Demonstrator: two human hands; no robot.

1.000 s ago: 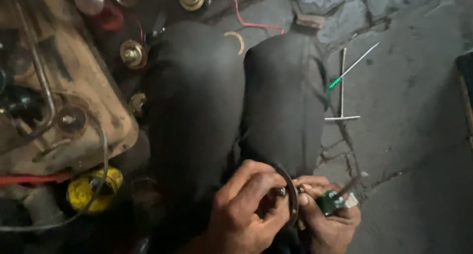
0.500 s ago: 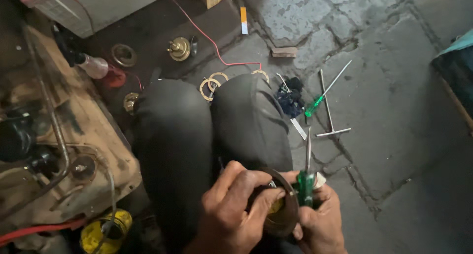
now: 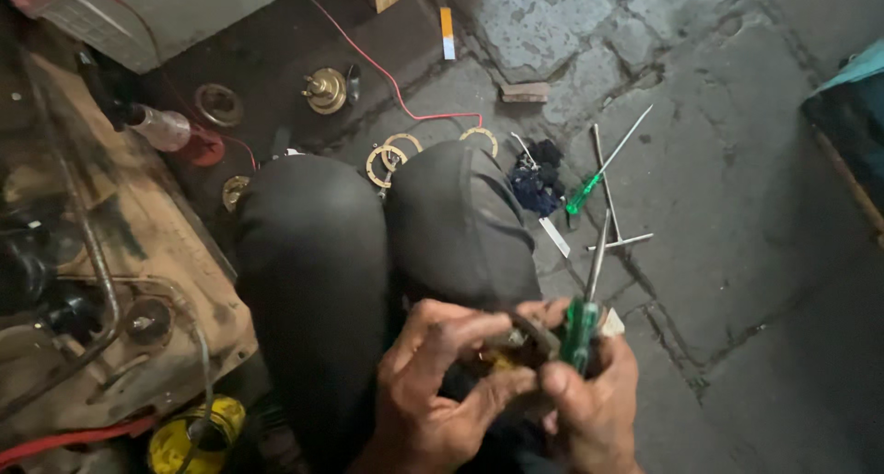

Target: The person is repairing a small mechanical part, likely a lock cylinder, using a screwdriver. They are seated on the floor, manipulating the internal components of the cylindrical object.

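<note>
Screwdriver [image 3: 582, 331] now upright in right hand [image 3: 589, 410]

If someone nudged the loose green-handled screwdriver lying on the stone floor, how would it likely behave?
The green-handled screwdriver looks stiff, with a thin straight metal shaft, so it should move as one piece. Its rounded handle suggests it could roll sideways, though the uneven stone floor and its cracks would probably stop it soon. It seems light enough to skid.

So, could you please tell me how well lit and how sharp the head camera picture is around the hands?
In the head view, light is dim and even, with no glare; the stone floor on the right is brightest. The left hand and right hand look slightly soft, and the small part between them is too dark to identify. The green-handled screwdriver reads clearly.
</note>
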